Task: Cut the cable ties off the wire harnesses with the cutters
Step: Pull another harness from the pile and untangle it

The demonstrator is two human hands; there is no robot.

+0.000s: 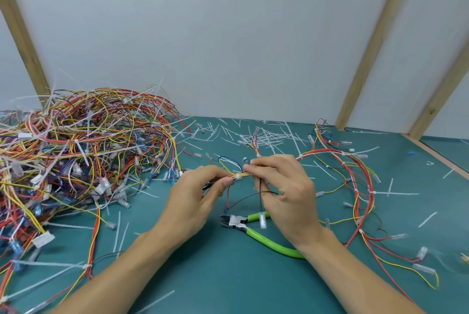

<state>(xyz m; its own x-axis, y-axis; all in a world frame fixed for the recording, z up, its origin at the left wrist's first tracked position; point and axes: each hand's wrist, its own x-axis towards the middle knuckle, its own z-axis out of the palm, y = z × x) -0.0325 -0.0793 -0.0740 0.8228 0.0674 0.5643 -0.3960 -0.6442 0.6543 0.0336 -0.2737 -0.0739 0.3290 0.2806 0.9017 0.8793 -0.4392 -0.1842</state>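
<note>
A wire harness [330, 152] of red, yellow and orange wires runs from the middle of the green mat out to the right. My left hand [195, 192] pinches its bundle beside a white cable tie [238, 176]. My right hand [284, 186] grips the same bundle just right of the tie, with thin black and red wires hanging below. The cutters [243, 223], with lime-green handles and dark jaws, lie on the mat under my right wrist, with neither hand on them.
A big tangled pile of harnesses [76, 156] fills the left of the green mat [203, 275]. Cut white tie pieces [266, 136] litter the back and centre. Wooden posts [375, 42] and a white wall stand behind.
</note>
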